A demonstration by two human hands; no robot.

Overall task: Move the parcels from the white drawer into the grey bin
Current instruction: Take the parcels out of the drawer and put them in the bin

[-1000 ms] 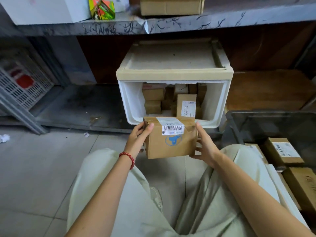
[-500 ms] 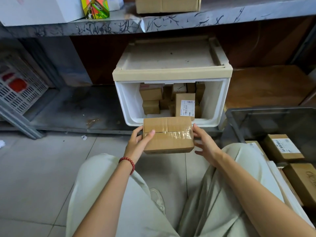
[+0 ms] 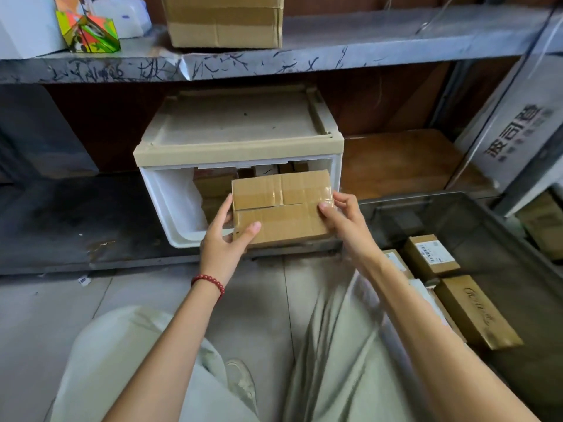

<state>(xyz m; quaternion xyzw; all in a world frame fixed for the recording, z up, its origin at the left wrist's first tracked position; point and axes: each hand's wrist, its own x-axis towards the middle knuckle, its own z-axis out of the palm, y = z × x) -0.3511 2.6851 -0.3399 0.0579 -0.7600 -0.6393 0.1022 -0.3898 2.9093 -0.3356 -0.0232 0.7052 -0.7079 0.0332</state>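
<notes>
Taped brown parcel [image 3: 281, 208] held in front of the white drawer [image 3: 170, 202], left hand [image 3: 224, 239] gripping its near left corner with thumb curled on top, right hand [image 3: 342, 214] pinching its right edge, grey bin [image 3: 475, 208] to the right holding other parcels [image 3: 432, 257].

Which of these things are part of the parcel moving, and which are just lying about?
Part of the job: the taped parcel held by the left hand and right hand; the white drawer with more parcels inside; the grey bin with boxes already in it.

Lying about: the large carton and colourful packet on the shelf; the paper scrap on the floor.
</notes>
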